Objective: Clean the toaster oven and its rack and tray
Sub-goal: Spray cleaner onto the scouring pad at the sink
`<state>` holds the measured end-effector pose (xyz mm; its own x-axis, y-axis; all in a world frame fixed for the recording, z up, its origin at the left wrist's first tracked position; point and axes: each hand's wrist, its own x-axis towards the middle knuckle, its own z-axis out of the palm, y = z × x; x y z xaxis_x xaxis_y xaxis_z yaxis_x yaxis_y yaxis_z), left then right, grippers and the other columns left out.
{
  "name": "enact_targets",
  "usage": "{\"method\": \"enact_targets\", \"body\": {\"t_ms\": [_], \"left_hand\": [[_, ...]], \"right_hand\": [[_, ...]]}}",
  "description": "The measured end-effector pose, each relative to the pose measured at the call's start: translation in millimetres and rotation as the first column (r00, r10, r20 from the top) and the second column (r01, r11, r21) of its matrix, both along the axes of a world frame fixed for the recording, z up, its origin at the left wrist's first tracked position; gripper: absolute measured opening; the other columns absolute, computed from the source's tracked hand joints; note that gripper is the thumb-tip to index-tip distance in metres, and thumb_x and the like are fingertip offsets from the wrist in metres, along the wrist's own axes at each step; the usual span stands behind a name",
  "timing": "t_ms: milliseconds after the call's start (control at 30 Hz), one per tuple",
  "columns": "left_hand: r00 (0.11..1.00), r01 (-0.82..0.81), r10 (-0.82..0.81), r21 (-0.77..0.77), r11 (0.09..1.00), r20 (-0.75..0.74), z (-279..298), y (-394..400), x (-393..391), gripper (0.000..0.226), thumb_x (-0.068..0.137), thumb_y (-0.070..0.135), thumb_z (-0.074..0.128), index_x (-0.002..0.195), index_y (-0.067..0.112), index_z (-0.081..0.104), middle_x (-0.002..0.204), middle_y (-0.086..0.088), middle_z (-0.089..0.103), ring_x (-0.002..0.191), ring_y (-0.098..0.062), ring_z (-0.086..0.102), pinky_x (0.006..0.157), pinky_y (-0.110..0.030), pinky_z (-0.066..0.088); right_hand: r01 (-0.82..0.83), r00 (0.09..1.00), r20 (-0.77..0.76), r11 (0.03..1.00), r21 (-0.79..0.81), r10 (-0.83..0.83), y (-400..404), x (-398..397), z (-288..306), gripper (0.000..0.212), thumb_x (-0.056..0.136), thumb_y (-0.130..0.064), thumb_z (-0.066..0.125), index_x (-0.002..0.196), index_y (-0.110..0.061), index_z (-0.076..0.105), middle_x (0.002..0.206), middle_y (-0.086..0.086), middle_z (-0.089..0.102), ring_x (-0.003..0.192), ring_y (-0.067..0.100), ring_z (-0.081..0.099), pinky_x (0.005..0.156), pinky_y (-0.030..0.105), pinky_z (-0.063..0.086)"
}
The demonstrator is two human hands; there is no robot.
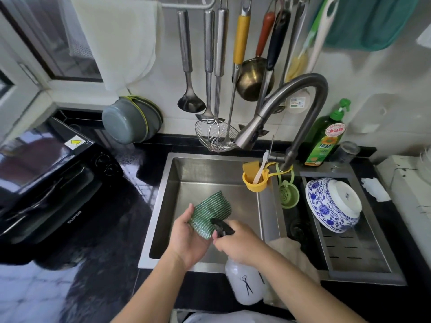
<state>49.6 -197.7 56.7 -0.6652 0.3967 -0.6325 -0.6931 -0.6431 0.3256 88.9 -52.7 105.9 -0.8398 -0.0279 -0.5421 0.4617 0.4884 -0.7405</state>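
The black toaster oven [46, 180] is sitting on the dark bench [130, 206] to the left of the sink [203, 169], its door closed and its knobs facing the basin. Over the sink, the left hand [186, 236] is lying palm up, its fingers loosely curled under a green scouring cloth [210, 213] and cradling it. The right hand [240, 243] is gripping a translucent spray bottle [245, 283], its fingers wrapped around the neck, with the black nozzle [220, 226] pointing at the cloth and almost touching it. The bottle's body is hanging below the hand, in front of the sink's near rim. A curved faucet [291, 108] is arching over the basin. A yellow holder [254, 180] is hanging on the divider, and a blue-and-white bowl [333, 203] is lying tilted in the drainer tray [359, 255] to the right. A green soap bottle [326, 136] is standing behind the sink, and utensils [210, 66] are hanging on the wall.
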Motion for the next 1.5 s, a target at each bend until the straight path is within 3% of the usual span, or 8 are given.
{"method": "enact_targets", "body": {"t_ms": [100, 233, 400, 667, 867, 1067, 1367, 1500], "left_hand": [[1.0, -0.01, 0.01, -0.01, 1.0, -0.024, -1.3, -3.5, -0.9, 0.059, 0.106, 0.043, 0.045, 0.139, -0.003, 0.06, 0.142, -0.028, 0.058, 0.132, -0.042, 0.056, 0.113, -0.044, 0.042], [0.998, -0.028, 0.026, -0.032, 0.999, -0.055, 0.6, -7.4, 0.9, 0.056, 0.106, 0.039, 0.043, 0.135, -0.004, 0.061, 0.131, -0.027, 0.065, 0.114, -0.04, 0.067, 0.096, -0.048, 0.052], [0.999, -0.031, 0.031, -0.018, 0.999, -0.03, -0.3, -14.5, 1.5, 0.061, 0.105, 0.041, 0.044, 0.141, -0.007, 0.055, 0.141, -0.03, 0.058, 0.137, -0.046, 0.051, 0.121, -0.054, 0.033], [0.999, -0.047, 0.047, -0.022, 0.999, -0.01, 8.6, -12.0, 1.6, 0.059, 0.106, 0.042, 0.044, 0.139, -0.005, 0.056, 0.136, -0.029, 0.062, 0.127, -0.045, 0.06, 0.114, -0.055, 0.041], [0.998, -0.059, 0.059, -0.006, 0.998, 0.022, 13.4, -12.5, 2.7, 0.059, 0.106, 0.042, 0.044, 0.143, -0.003, 0.054, 0.138, -0.029, 0.061, 0.126, -0.048, 0.061, 0.112, -0.057, 0.042], [0.999, 0.007, -0.009, -0.073, 0.997, -0.033, 9.7, -7.1, 1.2, 0.046, 0.099, 0.013, 0.048, 0.14, -0.005, 0.054, 0.133, -0.028, 0.064, 0.115, -0.045, 0.067, 0.099, -0.055, 0.056], [0.995, 0.092, -0.097, -0.163, 0.982, -0.021, 33.5, 111.3, -23.3, 0.042, 0.101, 0.012, 0.039, 0.136, 0.0, 0.059, 0.128, -0.023, 0.069, 0.105, -0.037, 0.072, 0.083, -0.044, 0.061], [0.998, 0.069, -0.07, -0.162, 0.984, 0.0, 36.9, 189.4, -24.0, 0.044, 0.101, 0.011, 0.038, 0.137, -0.002, 0.058, 0.129, -0.023, 0.068, 0.124, -0.041, 0.063, 0.113, -0.051, 0.045]], "right_hand": [[-0.027, 0.999, -0.015, 0.997, 0.073, 0.029, -5.4, -2.1, -2.1, 0.014, 0.07, -0.025, 0.055, 0.077, -0.015, 0.061, 0.076, 0.003, 0.067, 0.075, 0.025, 0.063, 0.064, 0.035, 0.048], [-0.008, 1.0, -0.003, 0.994, 0.107, 0.009, 2.9, -4.9, -1.6, 0.015, 0.068, -0.025, 0.055, 0.076, -0.014, 0.062, 0.074, 0.001, 0.068, 0.079, 0.027, 0.065, 0.065, 0.035, 0.05], [0.044, 0.998, 0.032, 0.998, 0.049, -0.045, 22.6, -8.2, 2.8, 0.016, 0.069, -0.023, 0.06, 0.083, -0.015, 0.064, 0.073, -0.002, 0.063, 0.073, 0.02, 0.059, 0.067, 0.031, 0.044], [0.118, 0.99, 0.071, 0.993, 0.0, -0.118, 40.7, -11.8, -1.4, 0.029, 0.055, -0.027, 0.06, 0.081, -0.019, 0.07, 0.087, 0.004, 0.074, 0.089, 0.024, 0.069, 0.087, 0.043, 0.055], [0.192, 0.979, 0.086, 0.979, -0.06, -0.187, 45.5, -9.7, 3.7, 0.015, 0.064, -0.007, 0.057, 0.075, -0.002, 0.066, 0.066, 0.008, 0.068, 0.067, 0.017, 0.062, 0.07, 0.032, 0.052], [0.29, 0.957, 0.05, 0.955, -0.067, -0.287, 69.9, -0.1, -3.9, 0.022, 0.069, -0.025, 0.065, 0.09, -0.026, 0.072, 0.092, 0.003, 0.074, 0.085, 0.021, 0.069, 0.078, 0.037, 0.054], [0.575, 0.757, -0.31, 0.812, -0.101, -0.575, 183.0, 16.4, 19.9, 0.008, 0.094, -0.034, 0.065, 0.101, -0.031, 0.062, 0.09, -0.018, 0.064, 0.08, -0.013, 0.055, 0.067, 0.009, 0.037], [0.68, 0.632, -0.332, 0.707, -0.194, -0.7, 254.4, 9.8, 11.4, 0.016, 0.091, -0.031, 0.068, 0.106, -0.029, 0.064, 0.095, -0.016, 0.067, 0.089, -0.004, 0.061, 0.071, 0.017, 0.043]]}}
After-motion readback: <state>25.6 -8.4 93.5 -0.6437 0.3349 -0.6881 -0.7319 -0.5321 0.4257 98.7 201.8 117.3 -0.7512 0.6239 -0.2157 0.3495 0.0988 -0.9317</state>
